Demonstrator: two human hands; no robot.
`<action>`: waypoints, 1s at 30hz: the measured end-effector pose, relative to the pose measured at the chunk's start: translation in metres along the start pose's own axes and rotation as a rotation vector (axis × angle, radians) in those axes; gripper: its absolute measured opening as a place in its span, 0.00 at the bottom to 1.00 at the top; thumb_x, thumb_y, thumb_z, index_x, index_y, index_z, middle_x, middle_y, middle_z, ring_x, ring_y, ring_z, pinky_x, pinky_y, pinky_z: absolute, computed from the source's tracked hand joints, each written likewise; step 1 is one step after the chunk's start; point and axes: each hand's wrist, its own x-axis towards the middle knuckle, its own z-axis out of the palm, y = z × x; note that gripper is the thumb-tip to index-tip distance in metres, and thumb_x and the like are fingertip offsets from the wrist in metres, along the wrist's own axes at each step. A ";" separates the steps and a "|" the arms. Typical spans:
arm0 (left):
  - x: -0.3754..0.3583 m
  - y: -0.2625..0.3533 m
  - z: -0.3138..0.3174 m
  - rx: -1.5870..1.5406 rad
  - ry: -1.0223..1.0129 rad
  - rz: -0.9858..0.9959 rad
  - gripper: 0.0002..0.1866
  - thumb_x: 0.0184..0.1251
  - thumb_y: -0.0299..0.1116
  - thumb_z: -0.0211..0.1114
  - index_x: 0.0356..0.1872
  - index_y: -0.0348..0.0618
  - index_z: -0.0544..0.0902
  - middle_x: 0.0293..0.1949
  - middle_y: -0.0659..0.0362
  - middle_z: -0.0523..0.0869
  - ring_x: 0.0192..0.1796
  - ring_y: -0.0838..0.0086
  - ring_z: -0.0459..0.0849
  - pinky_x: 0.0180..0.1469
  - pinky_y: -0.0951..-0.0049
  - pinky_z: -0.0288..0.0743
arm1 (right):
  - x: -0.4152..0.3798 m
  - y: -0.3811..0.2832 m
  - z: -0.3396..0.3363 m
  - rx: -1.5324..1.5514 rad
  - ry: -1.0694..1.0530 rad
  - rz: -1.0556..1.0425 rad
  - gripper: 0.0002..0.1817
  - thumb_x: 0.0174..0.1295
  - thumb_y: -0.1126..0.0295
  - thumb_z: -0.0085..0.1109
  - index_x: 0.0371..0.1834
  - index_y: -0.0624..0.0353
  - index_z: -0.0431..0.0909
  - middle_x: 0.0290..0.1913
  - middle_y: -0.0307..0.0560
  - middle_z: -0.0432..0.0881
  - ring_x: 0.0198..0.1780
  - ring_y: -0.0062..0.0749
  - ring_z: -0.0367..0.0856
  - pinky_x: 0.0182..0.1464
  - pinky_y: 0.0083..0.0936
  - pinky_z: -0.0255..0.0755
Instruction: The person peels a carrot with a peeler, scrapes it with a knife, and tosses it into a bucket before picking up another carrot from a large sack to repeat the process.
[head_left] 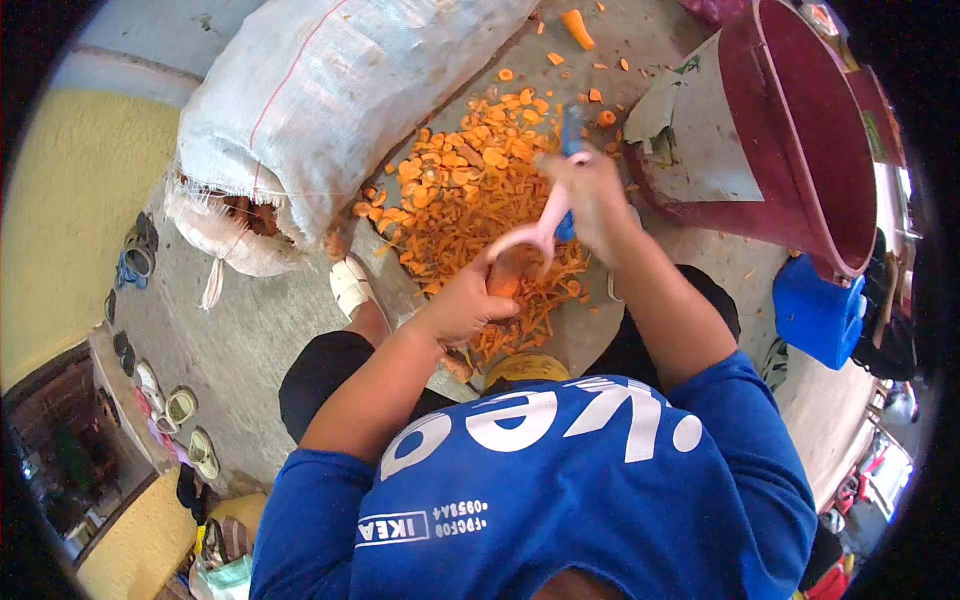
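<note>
A carrot (503,284) is held in my left hand (468,305), low over the pile. My right hand (592,195), blurred by motion, grips a pink peeler (550,212) whose forked head lies over the carrot. Something blue shows above and below the right hand; blur hides what it is. Beneath both hands, orange peelings and sliced carrot rounds (440,170) are spread in a heap on the concrete floor.
A large white woven sack (300,90) lies at the upper left, its torn end showing carrots. On the right stand a dark red tub (810,130) and a blue container (818,312). A carrot piece (577,29) and scraps lie beyond the heap. Shoes (203,453) line the left.
</note>
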 end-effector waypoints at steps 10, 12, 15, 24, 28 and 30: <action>-0.003 -0.001 -0.004 0.101 0.050 0.039 0.40 0.40 0.25 0.65 0.59 0.38 0.54 0.47 0.61 0.68 0.49 0.77 0.68 0.52 0.76 0.61 | 0.003 -0.006 -0.005 0.026 -0.001 -0.067 0.10 0.43 0.71 0.60 0.18 0.58 0.67 0.17 0.36 0.67 0.17 0.20 0.63 0.18 0.22 0.56; -0.006 0.013 0.003 0.078 0.018 0.040 0.41 0.40 0.26 0.66 0.59 0.37 0.54 0.47 0.60 0.69 0.48 0.77 0.68 0.52 0.75 0.62 | -0.016 -0.004 0.011 -0.044 -0.072 -0.033 0.09 0.43 0.71 0.61 0.18 0.58 0.68 0.17 0.36 0.66 0.17 0.20 0.63 0.18 0.22 0.56; -0.006 0.007 0.000 0.148 -0.034 0.028 0.40 0.40 0.26 0.67 0.58 0.38 0.55 0.45 0.60 0.69 0.47 0.77 0.68 0.51 0.76 0.63 | 0.009 0.007 -0.004 -0.110 0.022 -0.046 0.09 0.43 0.71 0.60 0.19 0.60 0.69 0.17 0.36 0.67 0.18 0.20 0.64 0.18 0.23 0.57; -0.008 0.016 0.007 0.057 0.011 0.013 0.37 0.39 0.28 0.69 0.54 0.36 0.60 0.44 0.60 0.71 0.46 0.76 0.70 0.50 0.78 0.62 | -0.013 0.002 0.010 -0.009 -0.083 -0.019 0.09 0.42 0.72 0.62 0.21 0.59 0.69 0.20 0.36 0.68 0.18 0.21 0.63 0.19 0.22 0.56; -0.004 0.005 0.001 0.156 0.031 0.087 0.40 0.38 0.30 0.71 0.55 0.37 0.58 0.44 0.60 0.70 0.47 0.77 0.69 0.50 0.76 0.64 | 0.023 0.010 -0.010 -0.041 0.029 0.009 0.12 0.43 0.69 0.62 0.24 0.56 0.67 0.22 0.35 0.65 0.22 0.19 0.63 0.24 0.20 0.58; -0.005 0.003 -0.003 0.274 0.005 0.050 0.40 0.38 0.30 0.70 0.55 0.37 0.58 0.44 0.59 0.70 0.48 0.77 0.69 0.51 0.76 0.63 | 0.046 0.004 -0.032 -0.084 0.253 -0.074 0.12 0.43 0.69 0.62 0.24 0.56 0.67 0.22 0.36 0.65 0.22 0.21 0.63 0.22 0.21 0.57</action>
